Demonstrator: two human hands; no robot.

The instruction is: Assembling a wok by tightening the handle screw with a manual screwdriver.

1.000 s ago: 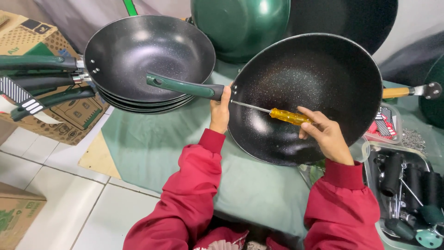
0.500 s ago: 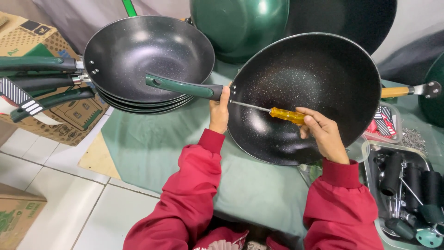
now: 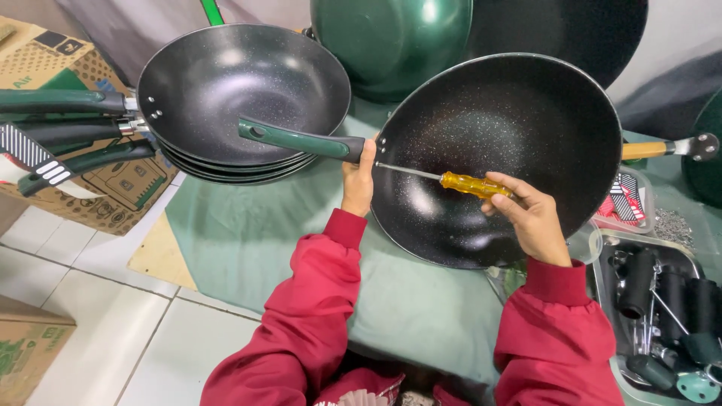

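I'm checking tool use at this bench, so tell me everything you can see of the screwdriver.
The screwdriver has a clear amber, plastic-looking handle and a thin bright metal shaft. It lies almost level across the inside of the black speckled wok, its tip at the rim where the green handle joins. The right hand grips its handle; the left hand holds the wok beside the tip. The tip itself is too small to make out.

- A bare stretch of the surface [image 3: 248, 233] is lying open at the near left corner, between the stack of pans [image 3: 241, 98] and the red sleeves.
- The tilted wok [image 3: 500, 154] is filling the middle, its green handle [image 3: 301, 140] reaching over the stack.
- The screwdriver [image 3: 451, 180] is crossing the wok's bowl.
- A tray of parts [image 3: 662, 308] is crowding the right edge.
- Upright pans [image 3: 391, 45] are blocking the far edge.
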